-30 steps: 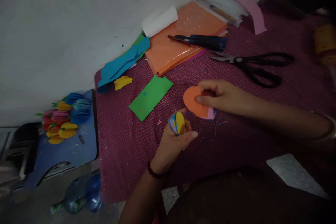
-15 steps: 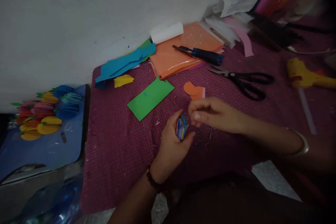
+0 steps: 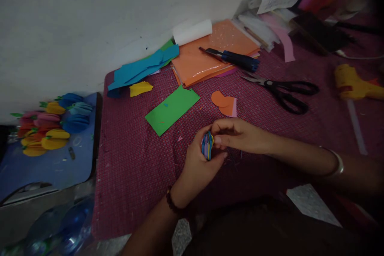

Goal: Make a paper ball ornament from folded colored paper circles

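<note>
A small stack of coloured paper pieces point(image 3: 207, 146), blue, purple and yellow at the edges, stands on edge in my left hand point(image 3: 195, 165). The thumb and fingers of that hand curve round the stack. My right hand point(image 3: 237, 136) has its fingertips pinched at the stack's right edge; whether a single piece is between them is hard to see. Just beyond the hands lie orange paper cutouts point(image 3: 225, 105) with a pink edge. A green paper rectangle point(image 3: 172, 112) lies to the left of them, bearing small scraps.
Black-handled scissors point(image 3: 282, 90) lie at right, a yellow glue gun point(image 3: 354, 82) further right. A dark blue cutter point(image 3: 237, 59) rests on an orange packet point(image 3: 192, 64). Blue paper strips point(image 3: 141, 68) and a yellow scrap point(image 3: 141, 88) sit near the wall. Paper fruit shapes point(image 3: 55, 139) fill a blue board's point(image 3: 60, 172) far end.
My right hand has come left and down to the stack, and its fingertips now meet the right edge. The stack has turned slightly in my left hand. The view has shifted a little.
</note>
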`<action>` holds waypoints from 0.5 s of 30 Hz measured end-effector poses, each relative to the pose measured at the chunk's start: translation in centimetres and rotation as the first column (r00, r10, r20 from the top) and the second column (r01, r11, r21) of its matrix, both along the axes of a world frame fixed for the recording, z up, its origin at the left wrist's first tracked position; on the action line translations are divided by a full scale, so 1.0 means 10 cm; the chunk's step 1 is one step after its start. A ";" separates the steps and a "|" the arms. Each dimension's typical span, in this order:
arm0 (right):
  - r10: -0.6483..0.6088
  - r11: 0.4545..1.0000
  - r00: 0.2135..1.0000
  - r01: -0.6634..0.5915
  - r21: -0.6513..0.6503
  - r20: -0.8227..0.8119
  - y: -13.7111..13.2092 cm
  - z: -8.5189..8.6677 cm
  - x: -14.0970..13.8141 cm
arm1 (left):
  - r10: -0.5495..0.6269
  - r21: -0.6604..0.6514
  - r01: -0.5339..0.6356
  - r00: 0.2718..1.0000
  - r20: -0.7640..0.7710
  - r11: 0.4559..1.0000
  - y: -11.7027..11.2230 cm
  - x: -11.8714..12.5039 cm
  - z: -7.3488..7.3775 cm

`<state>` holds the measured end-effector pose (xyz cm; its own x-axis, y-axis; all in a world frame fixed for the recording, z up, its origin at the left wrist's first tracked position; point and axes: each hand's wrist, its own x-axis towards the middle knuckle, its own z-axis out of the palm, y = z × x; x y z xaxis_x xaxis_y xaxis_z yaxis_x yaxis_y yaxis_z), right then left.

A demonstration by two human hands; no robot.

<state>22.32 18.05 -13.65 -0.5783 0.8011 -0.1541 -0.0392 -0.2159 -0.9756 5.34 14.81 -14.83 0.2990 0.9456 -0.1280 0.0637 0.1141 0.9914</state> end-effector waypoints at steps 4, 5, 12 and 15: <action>-0.010 0.999 1.000 0.010 -0.036 -0.017 0.00 0.01 0.00 | -0.002 0.063 0.008 0.994 -0.107 0.998 0.00 -0.01 -0.02; -0.011 0.999 1.000 0.010 -0.035 -0.023 0.00 0.02 0.00 | -0.004 0.066 0.012 0.993 -0.114 0.998 0.00 -0.01 -0.02; -0.033 0.999 0.999 0.033 -0.013 -0.033 0.00 0.06 -0.01 | 0.011 0.016 -0.009 0.996 -0.088 1.000 0.02 0.02 0.03; -0.045 0.998 0.999 0.044 -0.035 -0.028 0.00 0.06 -0.01 | 0.002 -0.054 -0.002 1.000 0.004 0.999 0.02 0.01 0.05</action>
